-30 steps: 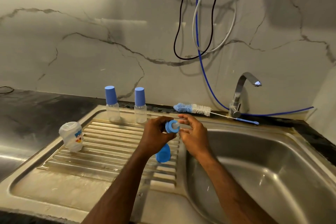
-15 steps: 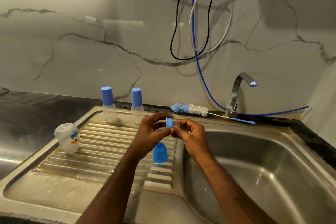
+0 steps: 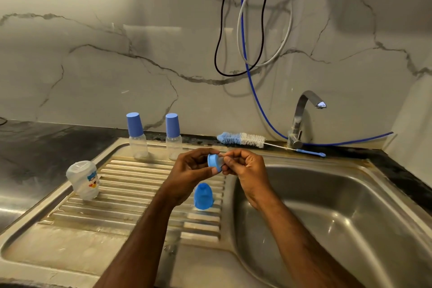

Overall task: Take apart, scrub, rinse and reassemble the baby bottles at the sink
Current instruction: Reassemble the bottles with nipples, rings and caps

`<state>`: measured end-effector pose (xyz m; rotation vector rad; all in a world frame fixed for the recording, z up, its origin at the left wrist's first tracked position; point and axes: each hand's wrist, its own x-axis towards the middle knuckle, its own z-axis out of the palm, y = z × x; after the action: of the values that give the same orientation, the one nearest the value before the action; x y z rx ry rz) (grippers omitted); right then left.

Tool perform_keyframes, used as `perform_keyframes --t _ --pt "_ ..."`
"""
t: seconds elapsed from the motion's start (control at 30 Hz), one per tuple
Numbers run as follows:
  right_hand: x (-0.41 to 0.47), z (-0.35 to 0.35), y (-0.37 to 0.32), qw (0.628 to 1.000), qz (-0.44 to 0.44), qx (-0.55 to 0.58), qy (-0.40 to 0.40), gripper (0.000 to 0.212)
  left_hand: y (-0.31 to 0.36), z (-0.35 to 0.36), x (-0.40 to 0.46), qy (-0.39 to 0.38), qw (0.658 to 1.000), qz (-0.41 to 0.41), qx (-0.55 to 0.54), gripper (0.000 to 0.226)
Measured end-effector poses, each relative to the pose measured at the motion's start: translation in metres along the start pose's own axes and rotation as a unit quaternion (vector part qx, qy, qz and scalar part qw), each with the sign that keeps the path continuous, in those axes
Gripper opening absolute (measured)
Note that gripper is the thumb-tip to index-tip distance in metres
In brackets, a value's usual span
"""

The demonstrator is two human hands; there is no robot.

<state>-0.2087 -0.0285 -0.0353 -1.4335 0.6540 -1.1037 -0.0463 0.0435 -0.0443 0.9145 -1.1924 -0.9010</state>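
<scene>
left hand [image 3: 191, 170] grips the blue ring [image 3: 214, 163]; right hand [image 3: 245, 168] pinches the teat; best pull straight, steadily.

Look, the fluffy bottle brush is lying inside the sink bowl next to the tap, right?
Not quite. The head view shows the bottle brush lying on the back ledge behind the sink bowl, not inside it. It is next to the tap, as you said.

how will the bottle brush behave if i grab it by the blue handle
The brush probably feels light: thin wire stem, fluffy bristles. The stem looks slender, so the head may droop or wobble. It lies on the ledge behind the sink, so it should lift freely.
</scene>
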Motion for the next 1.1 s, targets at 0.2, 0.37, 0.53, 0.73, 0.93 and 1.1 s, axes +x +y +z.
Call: perform_keyframes --t 0.2,0.37,0.53,0.73,0.93,1.1 --pt "-0.001 0.001 0.0 0.999 0.005 -0.012 -0.04 0.017 -0.002 -0.001 0.0 0.001 0.999 -0.025 -0.024 0.052" --pt "-0.003 0.004 0.003 0.984 -0.049 -0.167 -0.044 0.028 -0.004 -0.001 0.0 0.011 1.0 -0.015 0.021 0.051" --pt "0.0 0.0 0.0 0.988 -0.036 -0.151 -0.025 0.023 -0.006 -0.001 0.0 0.001 0.999 -0.009 0.05 0.042" --pt "-0.002 0.013 0.007 0.95 -0.165 -0.262 0.038 0.011 -0.008 0.006 0.002 0.058 0.997 0.008 0.057 0.041" --pt "-0.002 0.011 0.001 0.984 -0.108 -0.141 0.028 0.009 -0.004 0.002 0.002 0.021 0.999 -0.022 -0.036 0.036" --pt "-0.002 0.001 -0.002 0.998 -0.035 -0.043 -0.042 0.017 -0.002 0.002 0.002 0.003 0.995 -0.074 -0.064 0.033"
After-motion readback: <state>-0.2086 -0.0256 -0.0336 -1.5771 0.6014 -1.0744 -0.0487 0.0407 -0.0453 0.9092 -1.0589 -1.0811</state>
